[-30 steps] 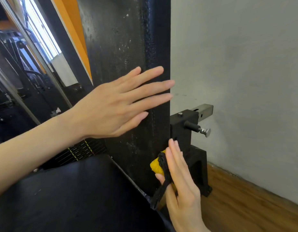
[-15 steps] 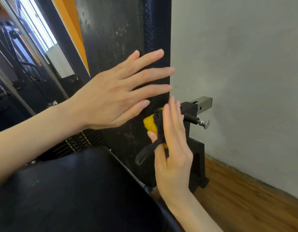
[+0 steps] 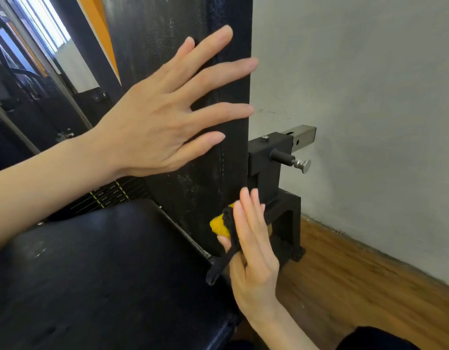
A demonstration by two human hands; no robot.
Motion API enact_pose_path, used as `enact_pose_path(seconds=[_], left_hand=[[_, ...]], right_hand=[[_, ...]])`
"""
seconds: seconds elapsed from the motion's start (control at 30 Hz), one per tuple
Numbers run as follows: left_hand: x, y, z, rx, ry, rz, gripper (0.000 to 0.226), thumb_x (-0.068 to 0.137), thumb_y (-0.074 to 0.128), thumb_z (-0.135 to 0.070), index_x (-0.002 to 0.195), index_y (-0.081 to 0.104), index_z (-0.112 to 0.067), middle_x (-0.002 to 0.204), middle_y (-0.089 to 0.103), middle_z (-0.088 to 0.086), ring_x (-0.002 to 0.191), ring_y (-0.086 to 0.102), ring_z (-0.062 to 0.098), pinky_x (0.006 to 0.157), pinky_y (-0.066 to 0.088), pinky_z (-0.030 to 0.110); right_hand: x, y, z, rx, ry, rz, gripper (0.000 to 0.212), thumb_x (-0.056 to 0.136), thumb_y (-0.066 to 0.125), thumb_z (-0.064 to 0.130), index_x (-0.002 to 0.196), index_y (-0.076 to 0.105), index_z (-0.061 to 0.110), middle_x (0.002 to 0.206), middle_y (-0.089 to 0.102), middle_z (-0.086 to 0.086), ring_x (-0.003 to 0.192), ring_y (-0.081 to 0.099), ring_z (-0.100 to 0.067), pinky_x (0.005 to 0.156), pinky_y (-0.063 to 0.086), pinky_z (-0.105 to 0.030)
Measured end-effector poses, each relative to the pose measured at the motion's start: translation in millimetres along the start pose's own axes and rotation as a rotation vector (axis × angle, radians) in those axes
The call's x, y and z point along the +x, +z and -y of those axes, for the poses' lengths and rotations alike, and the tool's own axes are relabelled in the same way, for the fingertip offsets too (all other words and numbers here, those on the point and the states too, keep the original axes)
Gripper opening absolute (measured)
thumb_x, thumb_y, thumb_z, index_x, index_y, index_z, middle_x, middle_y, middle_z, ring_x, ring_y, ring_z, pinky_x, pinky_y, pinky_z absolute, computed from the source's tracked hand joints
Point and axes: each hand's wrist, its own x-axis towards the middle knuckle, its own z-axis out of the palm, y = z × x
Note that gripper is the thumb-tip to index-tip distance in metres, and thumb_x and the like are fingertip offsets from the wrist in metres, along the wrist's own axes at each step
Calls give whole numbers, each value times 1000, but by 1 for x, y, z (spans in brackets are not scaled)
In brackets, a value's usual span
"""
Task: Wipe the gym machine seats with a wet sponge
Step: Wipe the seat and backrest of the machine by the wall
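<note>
Yellow sponge (image 3: 219,226) pressed flat against the back pad's (image 3: 193,193) lower side edge under the right hand (image 3: 251,251), fingers straight, a black strap (image 3: 224,251) across them. At ten o'clock, the left hand (image 3: 155,120) splays open, empty, apparently bracing the pad. Edge-wiping underway; next, the seat cushion (image 3: 104,274) needs broad strokes.

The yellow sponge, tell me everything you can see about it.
The yellow sponge is mostly hidden; only a small, rough-textured yellow corner shows. A black strap runs across it and hangs loose below. The right hand presses it flat-fingered against the lower side edge of the upright black backrest pad, just above the seat. Wetness cannot be judged.
</note>
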Motion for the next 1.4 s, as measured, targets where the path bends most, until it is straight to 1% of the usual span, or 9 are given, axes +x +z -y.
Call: enact_pose_path(seconds=[0.2,0.37,0.47,0.63,0.77,0.93,1.1,1.3,1.4], left_hand=[[-1,3,-1,-13,0,-28,44,108,31,-31,141,53,-12,159,25,19,145,9,48,123,0,51],[0,5,-3,-19,-9,-45,43,107,33,-29,138,56,-11,158,25,19,145,7,48,123,-2,51],[1,7,-3,-19,-22,-50,44,106,33,-30,138,57,-11,158,26,20,145,7,48,123,-2,51],[2,7,-5,-8,-24,-57,45,107,31,-31,138,56,-10,157,26,21,143,9,50,123,-2,51],[1,7,-4,-19,-19,-53,45,106,32,-31,137,58,-10,157,26,20,143,8,49,123,-3,50],[4,11,-6,-48,-39,-83,46,105,31,-32,132,61,-9,155,28,19,142,10,50,122,-4,47],[6,12,-4,-64,-12,-84,50,105,27,-36,134,61,-12,155,29,18,143,11,49,122,-4,46],[4,14,-10,-95,-43,-76,47,105,26,-36,137,54,-17,157,26,12,152,2,29,123,-4,44],[1,6,-8,-79,-18,4,47,105,25,-38,142,46,-17,159,22,10,153,-4,24,124,-7,43]], right_hand=[[-19,0,-5,46,63,0,51,97,50,14,143,31,3,158,26,4,145,26,-27,111,29,-57],[8,-11,-1,141,98,30,56,90,54,-3,143,35,-2,156,29,-7,145,24,-29,113,30,-52],[-31,-18,0,99,216,129,73,83,62,-15,146,35,9,158,27,2,146,23,-25,111,29,-56],[-12,-14,-2,126,108,105,59,85,63,-9,140,42,-3,155,32,-7,145,25,-30,107,33,-62],[-45,-20,-9,28,127,142,66,83,67,-1,143,40,6,157,30,3,144,28,-27,109,31,-56],[17,-12,-1,162,45,-1,59,83,63,-9,138,42,-4,154,34,-9,144,28,-31,103,39,-62],[-19,-20,-2,-41,60,143,80,66,79,-16,138,49,3,154,35,-2,142,32,-28,107,37,-52],[45,-35,14,-53,121,3,63,83,66,7,142,43,4,155,35,1,141,35,-20,112,34,-28],[86,-48,36,-102,88,7,60,86,65,8,141,43,4,154,36,0,141,36,-20,112,34,-28]])
